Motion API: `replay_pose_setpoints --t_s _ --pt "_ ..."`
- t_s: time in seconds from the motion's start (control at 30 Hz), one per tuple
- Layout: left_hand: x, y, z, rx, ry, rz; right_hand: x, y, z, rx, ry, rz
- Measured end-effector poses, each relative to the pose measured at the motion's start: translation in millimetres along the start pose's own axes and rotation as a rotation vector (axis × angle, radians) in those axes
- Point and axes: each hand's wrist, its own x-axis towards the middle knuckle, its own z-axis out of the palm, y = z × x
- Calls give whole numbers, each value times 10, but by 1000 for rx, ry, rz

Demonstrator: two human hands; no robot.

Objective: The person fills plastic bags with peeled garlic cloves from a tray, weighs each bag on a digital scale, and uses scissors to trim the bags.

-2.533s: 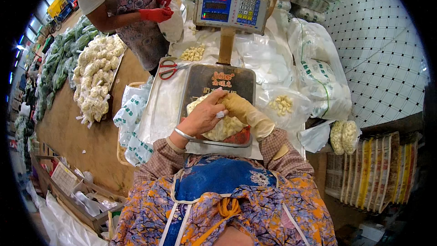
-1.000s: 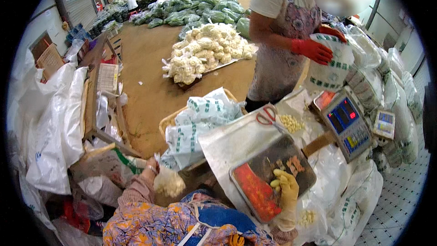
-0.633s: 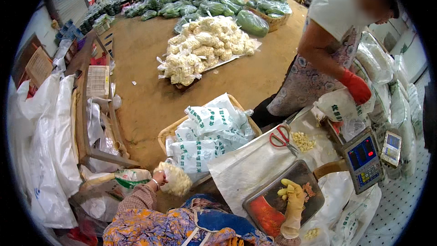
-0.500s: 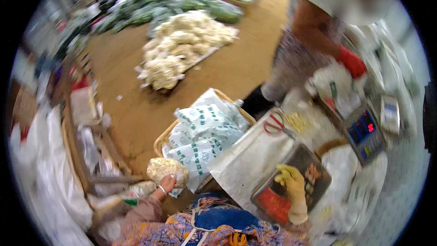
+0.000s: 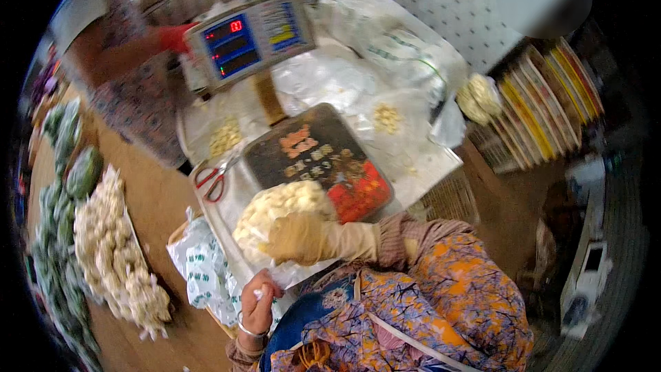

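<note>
A clear plastic bag of pale cloves that look like peeled garlic [image 5: 275, 210] hangs over the near edge of the weighing scale's dark and red platform [image 5: 286, 158]. My right hand [image 5: 299, 240], in a yellow glove, wraps round the near side of the bag; its fingertips are partly hidden. My bare left hand [image 5: 256, 310], with a bangle at the wrist, is closed on the bag's gathered plastic neck, nearer my body. The scale's lit display [image 5: 249, 40] stands on a post behind the platform. Red-handled scissors [image 5: 212, 182] lie left of the platform.
Small piles of loose cloves [image 5: 225, 138] lie on the white table sheet. Printed white bags [image 5: 206, 258] fill a basket at the left. A co-worker [image 5: 131, 76] in a red glove stands at the far left. Stacked crates [image 5: 533, 110] are at the right.
My view has swung right to the scale. My left hand has brought the bag of cloves from beside the basket to the scale, and my right hand has come onto it.
</note>
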Motion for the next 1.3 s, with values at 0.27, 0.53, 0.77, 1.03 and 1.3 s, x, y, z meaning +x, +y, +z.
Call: replay_pose_setpoints --t_s 0.27,0.53,0.77,1.03,1.3 --pt "929 144 598 -1 -249 108 -2588 456 -827 83 420 1112" --pt "1539 12 1532 0 -333 -238 -4879 1201 -7 192 517 2001" --pt "1847 15 2269 81 -322 -409 -6092 1740 1031 101 -114 2111" --pt "2056 42 2753 158 -340 -398 -5841 2631 216 293 -774 1257" --pt "1928 76 2836 200 -244 -348 -4358 3241 -1026 50 127 1322"
